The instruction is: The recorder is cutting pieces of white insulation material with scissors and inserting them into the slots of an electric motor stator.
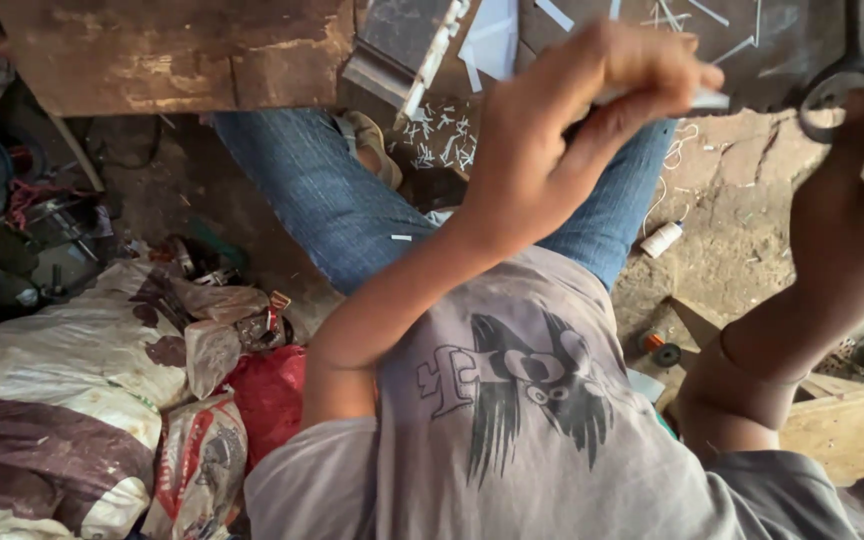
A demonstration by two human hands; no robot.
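Observation:
Looking straight down my grey printed shirt and blue jeans. My left hand (572,120) is raised in front of me with its fingers pinched on a thin white strip (709,98). My right hand (857,130) at the right edge grips a pair of dark metal scissors (832,90); its fingers are through the handles. Several white cut strips (437,140) lie on the ground by my sandalled foot (372,148), and more lie on the dark board (712,20) beyond.
A worn wooden board (172,50) sits at top left. Sacks and bags (72,400) with a red bag (270,395) pile at the left. A white spool (662,240) lies on the dirt floor at the right, near a wooden plank (852,430).

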